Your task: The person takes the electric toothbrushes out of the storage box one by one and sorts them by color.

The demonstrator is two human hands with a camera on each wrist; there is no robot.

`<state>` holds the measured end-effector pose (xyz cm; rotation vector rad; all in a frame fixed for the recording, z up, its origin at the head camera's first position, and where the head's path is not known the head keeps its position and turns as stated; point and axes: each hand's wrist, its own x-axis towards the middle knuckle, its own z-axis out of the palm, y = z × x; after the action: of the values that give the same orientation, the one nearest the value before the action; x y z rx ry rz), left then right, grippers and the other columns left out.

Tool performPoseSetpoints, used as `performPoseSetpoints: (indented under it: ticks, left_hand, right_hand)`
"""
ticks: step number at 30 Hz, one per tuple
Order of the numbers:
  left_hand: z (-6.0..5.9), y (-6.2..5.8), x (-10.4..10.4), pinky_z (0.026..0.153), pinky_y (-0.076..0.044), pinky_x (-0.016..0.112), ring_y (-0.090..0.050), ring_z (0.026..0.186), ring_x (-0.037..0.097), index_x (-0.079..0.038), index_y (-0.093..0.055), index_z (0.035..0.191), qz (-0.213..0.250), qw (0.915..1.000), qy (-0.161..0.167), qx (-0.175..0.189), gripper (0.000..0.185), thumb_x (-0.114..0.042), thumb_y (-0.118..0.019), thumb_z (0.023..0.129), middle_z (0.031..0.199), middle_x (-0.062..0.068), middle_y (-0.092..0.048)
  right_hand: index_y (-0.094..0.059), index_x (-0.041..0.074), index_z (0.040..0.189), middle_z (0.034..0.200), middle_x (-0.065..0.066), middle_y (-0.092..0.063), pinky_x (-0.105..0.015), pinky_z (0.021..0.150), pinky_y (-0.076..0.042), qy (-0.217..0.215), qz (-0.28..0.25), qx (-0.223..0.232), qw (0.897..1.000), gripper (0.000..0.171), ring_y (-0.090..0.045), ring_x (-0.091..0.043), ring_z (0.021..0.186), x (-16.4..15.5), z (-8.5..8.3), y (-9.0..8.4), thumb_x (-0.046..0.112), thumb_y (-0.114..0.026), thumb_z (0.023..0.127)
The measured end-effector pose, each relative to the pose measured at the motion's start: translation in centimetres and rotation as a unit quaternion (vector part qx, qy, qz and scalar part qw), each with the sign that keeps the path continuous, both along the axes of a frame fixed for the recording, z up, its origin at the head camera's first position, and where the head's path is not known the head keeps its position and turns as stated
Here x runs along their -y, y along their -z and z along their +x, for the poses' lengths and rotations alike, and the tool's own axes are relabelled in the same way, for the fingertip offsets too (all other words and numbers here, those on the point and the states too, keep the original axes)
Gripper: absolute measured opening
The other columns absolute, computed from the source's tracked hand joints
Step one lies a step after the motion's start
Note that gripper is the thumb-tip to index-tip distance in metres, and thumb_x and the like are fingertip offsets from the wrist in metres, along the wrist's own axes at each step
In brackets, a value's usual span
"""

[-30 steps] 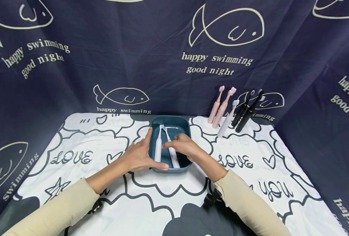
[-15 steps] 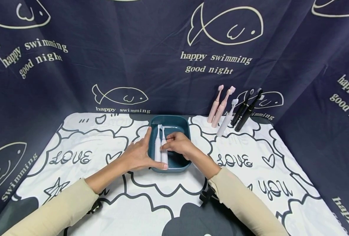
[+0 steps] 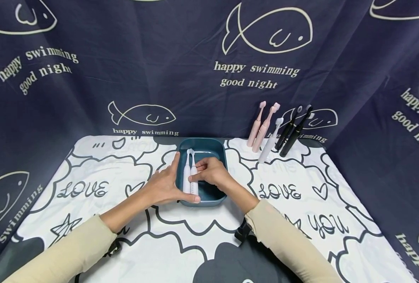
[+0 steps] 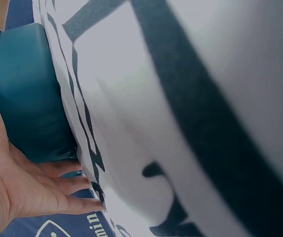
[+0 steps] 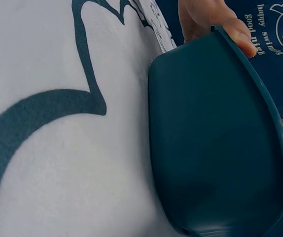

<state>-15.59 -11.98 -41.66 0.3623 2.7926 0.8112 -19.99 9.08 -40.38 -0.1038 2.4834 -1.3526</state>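
Note:
Two white electric toothbrushes lie side by side in a dark teal bin (image 3: 214, 202), heads toward the back: the left toothbrush (image 3: 186, 181) and the right toothbrush (image 3: 194, 188). My right hand (image 3: 212, 173) reaches into the bin and pinches the right toothbrush near its middle. Along the bin's left side rests my left hand (image 3: 161, 186), fingers straight against the outer wall and thumb lying over the near rim, across the toothbrushes' lower ends. The left wrist view shows the spread fingers (image 4: 72, 185) by the wall. In the right wrist view the bin hides most of both hands.
Right of the bin, several electric toothbrushes stand upright: pink ones (image 3: 264, 131), a white one (image 3: 269, 145) and black ones (image 3: 294, 135). A patterned white cloth (image 3: 117, 173) covers the table. Dark blue fabric (image 3: 188, 70) with fish prints hangs behind it.
My right hand has shifted the right toothbrush leftward, from a slant to lying alongside the left toothbrush. My left hand keeps its place on the bin.

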Motion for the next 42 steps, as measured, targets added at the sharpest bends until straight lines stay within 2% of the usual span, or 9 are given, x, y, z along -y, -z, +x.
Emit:
performPoseSetpoints:
  ticks: [13, 20, 27, 33, 37, 42]
  left_hand:
    - [0.0, 0.1, 0.5, 0.123, -0.044, 0.072, -0.058, 0.152, 0.050, -0.014, 0.010, 0.183, -0.001, 1.0000, -0.004, -0.005, 0.172, -0.098, -0.084, 0.065, 0.174, 0.031, -0.048]
    - [-0.1, 0.1, 0.4, 0.120, -0.048, 0.070, -0.062, 0.147, 0.050, -0.014, 0.008, 0.183, 0.004, 0.9999, -0.001, -0.012, 0.172, -0.098, -0.085, 0.065, 0.173, 0.030, -0.048]
    - [-0.1, -0.1, 0.1, 0.119, -0.049, 0.069, -0.062, 0.147, 0.051, -0.014, 0.009, 0.183, 0.001, 0.9999, 0.005, -0.016, 0.170, -0.097, -0.084, 0.066, 0.178, 0.028, -0.043]
    - [-0.1, 0.0, 0.0, 0.121, -0.048, 0.070, -0.059, 0.150, 0.052, -0.015, 0.009, 0.183, 0.000, 0.9998, 0.007, -0.017, 0.170, -0.097, -0.084, 0.067, 0.181, 0.024, -0.039]
    - [-0.1, -0.1, 0.0, 0.121, -0.048, 0.070, -0.059, 0.151, 0.052, -0.015, 0.009, 0.183, 0.001, 0.9999, 0.006, -0.013, 0.170, -0.097, -0.084, 0.067, 0.182, 0.023, -0.038]
    - [0.0, -0.1, 0.0, 0.121, -0.048, 0.069, -0.059, 0.151, 0.052, -0.016, 0.009, 0.183, -0.001, 1.0000, 0.000, -0.008, 0.171, -0.098, -0.084, 0.065, 0.182, 0.024, -0.038]
  right_hand:
    - [-0.076, -0.002, 0.129, 0.121, -0.014, -0.078, -0.024, 0.086, -0.060, -0.007, -0.044, 0.016, 0.999, 0.049, -0.071, -0.018, 0.100, 0.3, -0.2, 0.1, 0.008, -0.096, 0.086]
    - [-0.071, -0.003, 0.135, 0.125, -0.015, -0.072, -0.025, 0.090, -0.062, -0.015, -0.078, 0.047, 0.996, 0.050, -0.068, -0.019, 0.102, 0.2, -0.2, -0.3, 0.002, -0.090, 0.089]
    - [-0.069, -0.005, 0.135, 0.122, -0.014, -0.071, -0.026, 0.091, -0.062, -0.034, -0.070, 0.039, 0.996, 0.050, -0.068, -0.019, 0.103, -0.1, -0.5, -0.4, 0.001, -0.088, 0.089]
    - [-0.070, -0.005, 0.130, 0.114, -0.011, -0.069, -0.025, 0.085, -0.061, -0.078, -0.046, 0.031, 0.995, 0.046, -0.066, -0.018, 0.096, -0.7, -1.2, -0.7, 0.002, -0.088, 0.088]
    - [-0.072, -0.005, 0.126, 0.107, -0.009, -0.069, -0.024, 0.081, -0.060, -0.108, -0.025, 0.020, 0.994, 0.038, -0.066, -0.016, 0.090, -0.9, -1.6, -0.7, 0.005, -0.087, 0.092]
    - [-0.074, -0.003, 0.121, 0.102, -0.007, -0.070, -0.023, 0.076, -0.059, -0.109, -0.008, 0.005, 0.994, 0.032, -0.067, -0.015, 0.084, -0.7, -1.8, -0.5, 0.009, -0.087, 0.094]
